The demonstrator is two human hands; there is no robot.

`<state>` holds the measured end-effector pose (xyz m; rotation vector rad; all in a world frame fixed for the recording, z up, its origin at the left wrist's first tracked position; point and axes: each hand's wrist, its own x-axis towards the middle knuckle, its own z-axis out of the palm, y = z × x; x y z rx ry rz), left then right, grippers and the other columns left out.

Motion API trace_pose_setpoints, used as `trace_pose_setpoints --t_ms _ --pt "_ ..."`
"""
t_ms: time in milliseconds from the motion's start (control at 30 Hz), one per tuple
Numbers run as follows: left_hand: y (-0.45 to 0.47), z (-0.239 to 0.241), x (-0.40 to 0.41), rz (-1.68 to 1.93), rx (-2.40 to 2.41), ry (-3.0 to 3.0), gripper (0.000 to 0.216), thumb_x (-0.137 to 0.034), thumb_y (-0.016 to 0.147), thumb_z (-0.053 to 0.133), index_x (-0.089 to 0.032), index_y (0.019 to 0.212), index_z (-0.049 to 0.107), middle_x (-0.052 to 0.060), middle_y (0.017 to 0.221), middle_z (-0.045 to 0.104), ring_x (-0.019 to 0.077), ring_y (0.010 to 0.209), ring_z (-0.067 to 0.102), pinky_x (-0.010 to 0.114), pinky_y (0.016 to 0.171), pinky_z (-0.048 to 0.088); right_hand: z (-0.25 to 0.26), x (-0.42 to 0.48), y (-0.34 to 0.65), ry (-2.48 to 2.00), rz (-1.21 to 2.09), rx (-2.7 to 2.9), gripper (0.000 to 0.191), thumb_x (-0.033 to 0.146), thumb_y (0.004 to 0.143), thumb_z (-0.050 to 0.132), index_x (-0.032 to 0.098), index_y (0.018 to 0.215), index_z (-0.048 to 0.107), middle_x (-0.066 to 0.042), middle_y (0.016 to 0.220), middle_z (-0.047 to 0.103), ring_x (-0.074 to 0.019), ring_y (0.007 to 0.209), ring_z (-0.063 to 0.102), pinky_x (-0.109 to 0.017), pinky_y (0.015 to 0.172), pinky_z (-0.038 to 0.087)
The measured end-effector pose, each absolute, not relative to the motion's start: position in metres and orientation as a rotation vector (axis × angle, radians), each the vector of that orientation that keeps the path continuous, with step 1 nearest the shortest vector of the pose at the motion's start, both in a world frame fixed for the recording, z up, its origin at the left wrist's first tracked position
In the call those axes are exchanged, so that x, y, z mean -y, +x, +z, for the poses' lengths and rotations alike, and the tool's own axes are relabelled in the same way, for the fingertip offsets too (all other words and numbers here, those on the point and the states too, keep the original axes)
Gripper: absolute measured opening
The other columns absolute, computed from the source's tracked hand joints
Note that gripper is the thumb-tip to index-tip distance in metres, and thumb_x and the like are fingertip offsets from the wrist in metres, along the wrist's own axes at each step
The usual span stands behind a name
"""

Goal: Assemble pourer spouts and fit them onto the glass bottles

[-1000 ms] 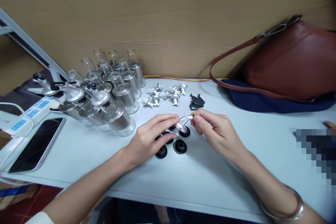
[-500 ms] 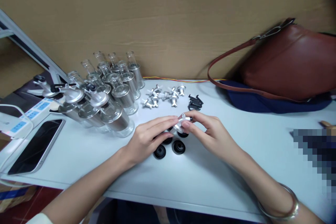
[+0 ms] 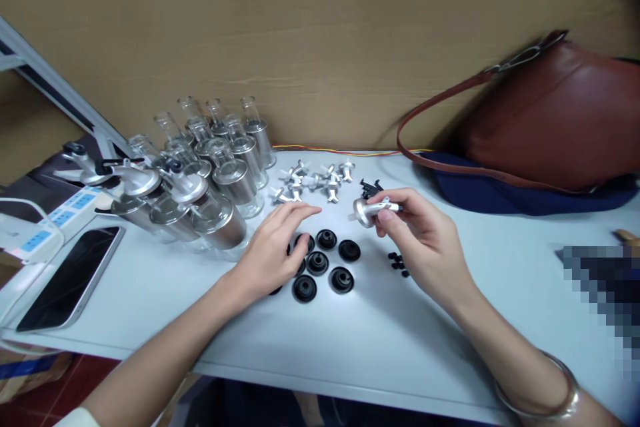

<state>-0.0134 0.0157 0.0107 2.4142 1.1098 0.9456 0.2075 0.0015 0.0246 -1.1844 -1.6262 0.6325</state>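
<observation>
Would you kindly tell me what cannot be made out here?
Head view:
- Black discs: several partly behind the left hand.
- Black clips: partly behind the right hand and its silver spout.
- Brown bag: cut off by the right edge.
- Small black pieces: too small to identify.

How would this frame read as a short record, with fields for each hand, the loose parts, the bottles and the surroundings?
Left hand: open, nothing visible in it, beside black discs
Right hand: holding a silver spout
Loose parts: more silver spouts; black clips and small black pieces, partly hidden
Bottles: glass bottles clustered at picture left
Surroundings: phone, left; brown bag, right
</observation>
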Motion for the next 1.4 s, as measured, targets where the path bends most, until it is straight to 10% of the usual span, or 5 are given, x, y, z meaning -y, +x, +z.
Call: trace_pose_setpoints --t_ms 933,1400 --pt "-0.03 0.029 -0.025 0.277 -1.045 2.672 0.019 -0.017 0.096 0.044 -0.016 0.091 0.062 0.006 0.095 0.062 0.0186 0.082 0.061 0.032 0.076 0.05 0.022 -0.004 0.211 -1.095 0.647 1.451 0.009 0.027 0.095 0.052 0.022 0.099 0.059 0.003 0.07 0.057 -0.0129 0.064 0.054 -0.029 0.068 0.044" --pt "-0.012 0.029 -0.012 0.956 -1.02 1.641 0.012 -0.027 0.09 0.054 -0.018 0.082 0.054 -0.001 0.079 0.057 0.0108 0.071 0.054 0.024 0.069 0.044 0.026 0.001 0.21 -1.1 0.571 1.561 0.008 0.017 0.081 0.06 0.023 0.079 0.054 0.002 0.068 0.062 -0.0143 0.06 0.058 -0.029 0.059 0.045"
